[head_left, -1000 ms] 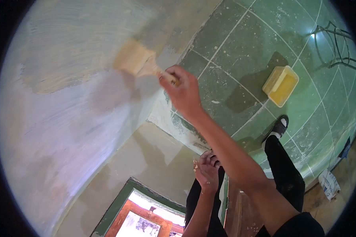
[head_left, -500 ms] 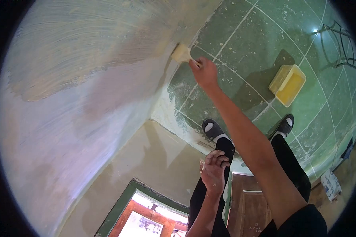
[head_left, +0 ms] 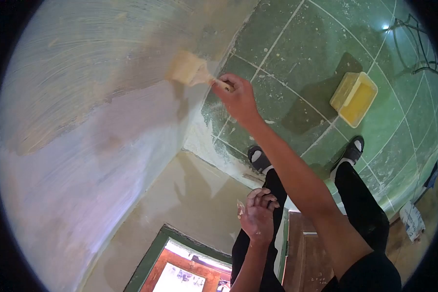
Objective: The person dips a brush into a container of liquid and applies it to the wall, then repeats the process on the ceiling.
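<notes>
My right hand [head_left: 237,97] is closed around the handle of a wide, pale paintbrush [head_left: 192,69]. Its bristles point left at the wall [head_left: 126,112], overlapping it in this view near the border between a streaky yellowish coat and the paler lilac part below. Smeared with pale paint, my left hand [head_left: 258,216] hangs in front of my leg, fingers loosely bent and apart, holding nothing. On the floor to the right of my right hand stands a yellowish plastic tub [head_left: 354,100] with yellow paint inside.
Green floor tiles [head_left: 297,63] carry white splatters. My sandalled feet [head_left: 260,159] stand between the wall corner and the tub. A dark metal frame [head_left: 418,48] is at the upper right. Below are a green-framed opening [head_left: 153,260] and a brown wooden door [head_left: 304,253].
My right hand has moved the brush left and up from the foot of the wall. My left hand has shifted slightly left, and the yellow streaked area reaches further down at the left.
</notes>
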`<state>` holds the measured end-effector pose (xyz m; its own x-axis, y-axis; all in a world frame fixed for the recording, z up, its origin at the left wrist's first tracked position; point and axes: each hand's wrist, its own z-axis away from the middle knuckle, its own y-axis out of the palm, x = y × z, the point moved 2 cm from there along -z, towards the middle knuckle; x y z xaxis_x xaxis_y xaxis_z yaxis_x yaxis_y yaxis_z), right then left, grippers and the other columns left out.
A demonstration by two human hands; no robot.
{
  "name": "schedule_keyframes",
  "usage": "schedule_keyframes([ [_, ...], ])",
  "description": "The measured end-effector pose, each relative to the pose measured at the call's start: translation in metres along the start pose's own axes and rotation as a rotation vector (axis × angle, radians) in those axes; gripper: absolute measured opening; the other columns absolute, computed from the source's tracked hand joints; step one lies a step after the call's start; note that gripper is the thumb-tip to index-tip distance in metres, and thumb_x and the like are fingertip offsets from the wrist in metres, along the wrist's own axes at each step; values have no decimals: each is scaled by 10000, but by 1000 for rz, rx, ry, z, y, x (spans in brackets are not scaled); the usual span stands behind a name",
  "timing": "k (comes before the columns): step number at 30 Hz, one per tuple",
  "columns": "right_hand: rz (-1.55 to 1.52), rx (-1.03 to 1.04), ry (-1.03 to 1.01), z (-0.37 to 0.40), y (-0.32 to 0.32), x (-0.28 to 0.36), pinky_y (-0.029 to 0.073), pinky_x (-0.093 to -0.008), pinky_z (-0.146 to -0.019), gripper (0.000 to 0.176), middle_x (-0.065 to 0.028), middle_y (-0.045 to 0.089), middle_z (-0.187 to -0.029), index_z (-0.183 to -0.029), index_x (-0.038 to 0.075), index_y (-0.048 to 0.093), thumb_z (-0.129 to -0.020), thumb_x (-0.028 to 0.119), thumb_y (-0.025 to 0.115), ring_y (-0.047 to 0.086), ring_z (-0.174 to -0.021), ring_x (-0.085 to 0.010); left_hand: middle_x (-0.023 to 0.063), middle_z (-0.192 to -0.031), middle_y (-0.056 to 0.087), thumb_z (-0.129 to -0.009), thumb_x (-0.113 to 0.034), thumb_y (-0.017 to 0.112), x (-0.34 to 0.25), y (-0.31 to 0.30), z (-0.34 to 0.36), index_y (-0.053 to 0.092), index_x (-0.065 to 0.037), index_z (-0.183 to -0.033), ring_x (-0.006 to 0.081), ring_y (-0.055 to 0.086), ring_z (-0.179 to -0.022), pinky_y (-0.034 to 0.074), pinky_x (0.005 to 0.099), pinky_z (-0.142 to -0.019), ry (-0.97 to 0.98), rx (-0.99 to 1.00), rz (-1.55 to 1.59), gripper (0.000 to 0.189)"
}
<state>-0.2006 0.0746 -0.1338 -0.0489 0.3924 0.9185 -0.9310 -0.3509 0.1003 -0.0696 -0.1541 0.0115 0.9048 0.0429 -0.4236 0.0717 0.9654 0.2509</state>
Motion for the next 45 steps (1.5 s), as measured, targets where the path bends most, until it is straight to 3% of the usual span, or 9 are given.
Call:
schedule_keyframes([
  [4,186,-62,1,-33,-2,-82,465,-374,-595,329,-165,619,-680,-822,2,659,-836,325,720,585,-592,-281,142,-1140,598,-984,-585,326,0,7,-1,555,-23,-1193,294,577,-973,457,433,-826,51,15,-19,642],
  [8,429,-130,1,-44,-17,-115,435,-365,-564,357,-161,576,-644,-794,-12,651,-850,336,702,536,-564,-212,141,-1145,597,-987,-580,317,4,5,-1,552,-23,-1206,291,575,-982,453,427,-831,41,41,29,643],
  [11,509,-83,100,-48,-19,-85,473,-423,-618,387,-206,634,-703,-818,-19,659,-836,366,692,591,-635,-385,142,-1146,598,-991,-578,305,5,4,1,547,-26,-1212,289,575,-986,449,422,-841,48,49,45,642],
  [17,132,-102,-48,-17,-21,42,463,-377,-595,307,-166,626,-678,-812,-16,662,-824,288,704,582,-591,-263,130,-1150,590,-984,-599,302,5,9,0,543,-31,-1214,276,569,-966,442,419,-835,29,16,-11,658],
  [19,-142,-20,-115,-3,-16,54,375,-256,-521,241,8,568,-649,-811,5,655,-887,227,710,465,-606,-46,120,-1150,584,-974,-616,300,2,8,2,536,-29,-1215,268,561,-958,435,416,-824,27,15,-2,677],
  [26,-102,27,-71,-35,2,-61,363,-246,-517,215,42,556,-666,-841,18,659,-894,219,713,440,-613,-38,112,-1133,572,-948,-644,306,-15,19,-1,549,-49,-1192,268,551,-965,419,419,-821,83,9,-88,688],
  [28,-6,-7,-34,-44,1,-94,447,-326,-581,288,-94,613,-673,-847,5,659,-866,288,705,536,-603,-139,116,-1132,565,-943,-650,307,-17,19,-3,554,-57,-1188,276,547,-968,415,427,-825,70,-11,-36,687],
  [35,489,-63,22,-66,-23,-142,491,-435,-624,367,-201,630,-689,-795,-4,660,-855,357,678,641,-674,-372,136,-1146,565,-953,-637,305,-10,22,-1,554,-48,-1199,281,548,-970,418,433,-830,55,40,5,685],
  [45,166,-15,-23,2,-15,86,464,-431,-589,305,-222,604,-690,-807,-22,634,-841,276,688,584,-608,-388,131,-1159,594,-986,-575,332,10,13,-2,551,-40,-1210,269,576,-981,453,408,-832,21,57,-33,620],
])
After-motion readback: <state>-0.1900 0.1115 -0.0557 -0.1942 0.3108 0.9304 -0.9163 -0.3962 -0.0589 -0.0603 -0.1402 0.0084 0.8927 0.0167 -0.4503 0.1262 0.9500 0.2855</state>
